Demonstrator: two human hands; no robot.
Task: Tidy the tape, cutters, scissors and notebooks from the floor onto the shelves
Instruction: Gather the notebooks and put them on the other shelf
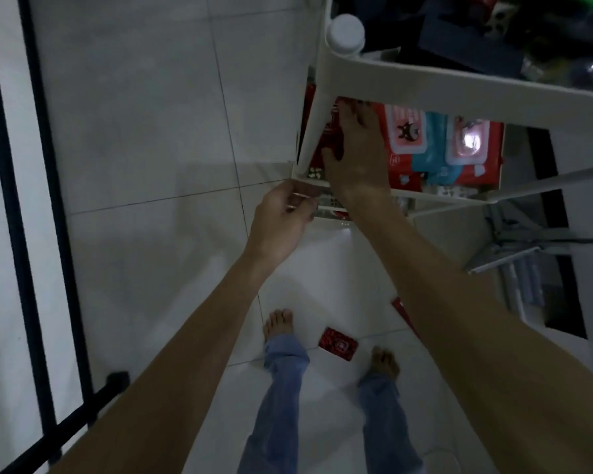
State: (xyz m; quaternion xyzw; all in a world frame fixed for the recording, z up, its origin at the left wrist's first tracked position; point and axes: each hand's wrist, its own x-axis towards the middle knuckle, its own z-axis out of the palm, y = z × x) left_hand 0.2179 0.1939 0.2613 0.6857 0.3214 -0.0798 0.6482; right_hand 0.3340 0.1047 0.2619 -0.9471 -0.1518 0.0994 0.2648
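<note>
My right hand (355, 155) reaches into the middle tier of the white shelf rack (459, 87) and grips a red patterned notebook (331, 131) standing on edge at the tier's left end. My left hand (281, 217) pinches the front-left corner rim of that tier with its fingers closed on it. Another red notebook (338, 343) lies flat on the floor tiles between my bare feet. A further red item (403, 311) on the floor peeks out from under my right forearm, mostly hidden.
Red and teal wipe packs (435, 145) fill the rest of the middle tier. Dark clutter (493, 32) sits on the top tier. A black metal frame (21, 200) runs along the left. A grey folded stand (514, 261) is at the right.
</note>
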